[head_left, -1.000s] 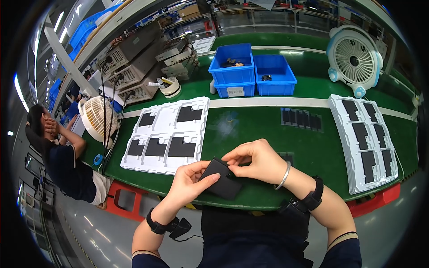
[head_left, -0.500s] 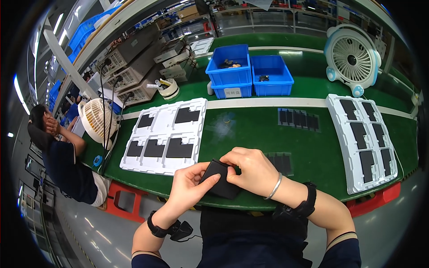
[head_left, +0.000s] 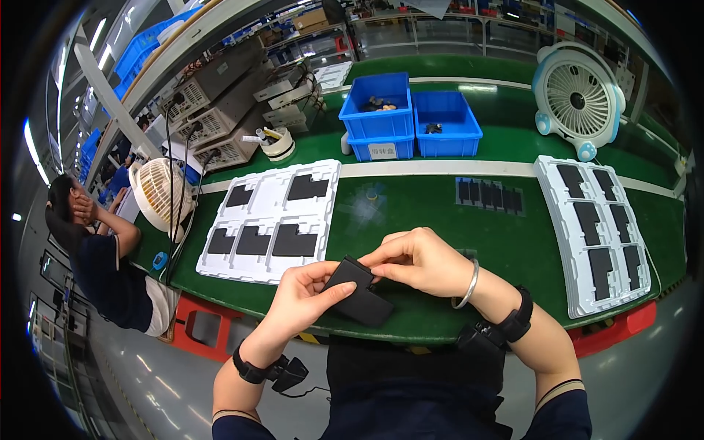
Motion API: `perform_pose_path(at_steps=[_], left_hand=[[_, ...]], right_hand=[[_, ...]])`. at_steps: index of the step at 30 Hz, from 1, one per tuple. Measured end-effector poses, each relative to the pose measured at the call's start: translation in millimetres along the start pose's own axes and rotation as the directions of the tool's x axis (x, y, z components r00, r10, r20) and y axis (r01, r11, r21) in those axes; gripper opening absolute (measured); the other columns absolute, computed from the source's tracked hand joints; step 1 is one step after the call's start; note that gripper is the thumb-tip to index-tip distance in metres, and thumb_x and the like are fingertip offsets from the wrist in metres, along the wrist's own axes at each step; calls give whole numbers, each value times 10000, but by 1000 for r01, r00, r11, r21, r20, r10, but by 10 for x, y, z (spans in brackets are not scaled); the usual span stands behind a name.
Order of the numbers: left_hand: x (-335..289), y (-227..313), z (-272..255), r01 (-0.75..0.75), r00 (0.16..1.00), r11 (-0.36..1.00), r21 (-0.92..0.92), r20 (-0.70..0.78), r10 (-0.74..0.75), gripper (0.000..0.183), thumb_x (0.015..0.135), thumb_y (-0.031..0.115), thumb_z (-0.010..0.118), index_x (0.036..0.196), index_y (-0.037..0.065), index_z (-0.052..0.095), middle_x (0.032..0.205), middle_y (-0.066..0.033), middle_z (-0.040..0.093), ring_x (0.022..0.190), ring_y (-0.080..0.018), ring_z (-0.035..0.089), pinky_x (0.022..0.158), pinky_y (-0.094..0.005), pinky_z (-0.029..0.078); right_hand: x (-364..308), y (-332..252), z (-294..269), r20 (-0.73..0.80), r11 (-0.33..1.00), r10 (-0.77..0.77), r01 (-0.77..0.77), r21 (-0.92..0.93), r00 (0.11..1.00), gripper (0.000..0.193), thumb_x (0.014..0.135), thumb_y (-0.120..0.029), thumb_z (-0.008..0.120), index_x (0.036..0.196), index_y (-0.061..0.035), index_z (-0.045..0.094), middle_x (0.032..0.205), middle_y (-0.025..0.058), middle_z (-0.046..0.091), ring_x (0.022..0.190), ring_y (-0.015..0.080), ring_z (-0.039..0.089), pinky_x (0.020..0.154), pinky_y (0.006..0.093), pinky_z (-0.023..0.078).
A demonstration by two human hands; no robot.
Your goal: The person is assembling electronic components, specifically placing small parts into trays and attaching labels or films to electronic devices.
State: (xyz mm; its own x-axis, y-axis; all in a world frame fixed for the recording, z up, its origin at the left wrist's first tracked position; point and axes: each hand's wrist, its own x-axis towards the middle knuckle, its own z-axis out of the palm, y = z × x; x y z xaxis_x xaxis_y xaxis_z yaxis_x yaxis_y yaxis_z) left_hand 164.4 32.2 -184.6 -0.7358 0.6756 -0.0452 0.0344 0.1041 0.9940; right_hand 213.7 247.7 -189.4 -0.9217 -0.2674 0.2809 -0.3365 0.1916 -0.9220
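Over the table's near edge I hold a flat black L-shaped piece (head_left: 367,304), tilted. My left hand (head_left: 302,299) is closed on its left side, thumb on the upper face and fingers behind. The fingertips of my right hand (head_left: 422,262) are pinched at its upper right edge; whether they also hold something small there is hidden. A white moulded tray (head_left: 270,196) lies to the left with several similar black pieces in its pockets. On the right, a stack of white trays (head_left: 559,242) carries more such pieces.
Dark strips on clear film (head_left: 490,196) lie on the green tabletop (head_left: 411,209). Blue bins (head_left: 378,126) stand at the back, beside a white-and-blue fan (head_left: 579,99). A beige fan (head_left: 155,196), cables and stacked instruments (head_left: 209,121) occupy the left. A person (head_left: 103,271) sits at far left.
My right hand has shifted slightly right and up along the piece's edge, its fingers straighter now. The black piece has turned a little and shows more of its face.
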Motion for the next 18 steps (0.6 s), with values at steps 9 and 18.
perform_pose_path(at_steps=[9,18], left_hand=[[-39,-22,-30,36,999,999,-35,36,-35,247,827,34,640,1054,-55,600,923,-59,649,829,-72,596,751,-201,488],[-30,-22,-16,105,991,994,9,76,-106,249,816,-1,637,1048,-80,594,906,-69,648,821,-88,604,740,-202,493]], right_hand=[[10,6,85,-7,1000,20,-20,-2,1000,184,804,4,599,977,17,661,808,95,640,731,152,648,677,260,513],[7,73,61,-11,998,55,-55,4,998,176,789,-41,662,963,-28,687,760,61,630,699,123,615,620,238,478]])
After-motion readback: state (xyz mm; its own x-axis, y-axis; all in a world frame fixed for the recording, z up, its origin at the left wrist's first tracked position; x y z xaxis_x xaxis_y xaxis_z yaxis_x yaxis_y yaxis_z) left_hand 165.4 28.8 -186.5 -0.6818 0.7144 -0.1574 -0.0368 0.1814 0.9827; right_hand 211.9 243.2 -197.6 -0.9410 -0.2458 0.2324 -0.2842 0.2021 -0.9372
